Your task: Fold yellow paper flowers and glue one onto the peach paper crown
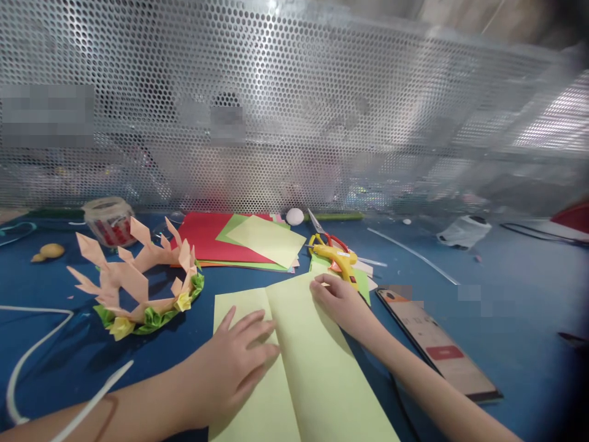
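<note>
A pale yellow-green paper sheet (304,362) lies on the blue table in front of me, folded along a lengthwise crease. My left hand (234,362) rests flat on its left half, fingers stretched out beside the crease. My right hand (338,304) presses the sheet's far right corner with bent fingertips, holding nothing I can name.
A peach and green paper crown (138,282) stands to the left. A stack of red, green and yellow paper (239,242) lies beyond the sheet. Scissors and a yellow glue gun (338,255) are near my right hand. A long dark card (437,344) lies right. Perforated metal screen (294,104) behind.
</note>
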`<state>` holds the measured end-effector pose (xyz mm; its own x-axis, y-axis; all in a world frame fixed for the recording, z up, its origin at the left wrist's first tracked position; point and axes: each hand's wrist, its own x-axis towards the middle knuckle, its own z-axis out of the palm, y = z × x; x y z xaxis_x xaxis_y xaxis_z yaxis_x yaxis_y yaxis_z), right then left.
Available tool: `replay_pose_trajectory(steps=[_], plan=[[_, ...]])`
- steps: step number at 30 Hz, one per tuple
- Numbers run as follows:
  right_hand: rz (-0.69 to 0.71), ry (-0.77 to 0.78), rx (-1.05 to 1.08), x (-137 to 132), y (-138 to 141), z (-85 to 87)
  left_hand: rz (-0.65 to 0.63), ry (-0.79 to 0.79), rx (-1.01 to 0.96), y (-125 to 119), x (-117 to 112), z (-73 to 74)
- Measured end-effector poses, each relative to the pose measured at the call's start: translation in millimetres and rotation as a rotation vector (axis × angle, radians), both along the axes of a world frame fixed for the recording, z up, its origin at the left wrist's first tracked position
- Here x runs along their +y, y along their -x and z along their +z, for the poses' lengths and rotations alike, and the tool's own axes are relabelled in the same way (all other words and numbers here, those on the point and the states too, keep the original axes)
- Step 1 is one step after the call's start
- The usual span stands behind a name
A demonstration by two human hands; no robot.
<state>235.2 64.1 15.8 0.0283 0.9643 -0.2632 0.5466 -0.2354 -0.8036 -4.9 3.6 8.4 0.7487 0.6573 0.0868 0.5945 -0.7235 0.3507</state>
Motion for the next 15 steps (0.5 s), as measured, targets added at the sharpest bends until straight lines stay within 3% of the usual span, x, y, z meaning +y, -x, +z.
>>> replay_pose_trajectory(steps=[11, 15], plan=[[0.003, -0.038, -0.015, -2.3, 3.5, -2.8, -0.205, 0.161, -0.159, -14.3, -12.2, 2.9], [-0.005, -0.072, -0.003, -5.6, 5.7, -3.1, -0.214, 0.235, -0.148, -15.7, -19.3, 13.6]])
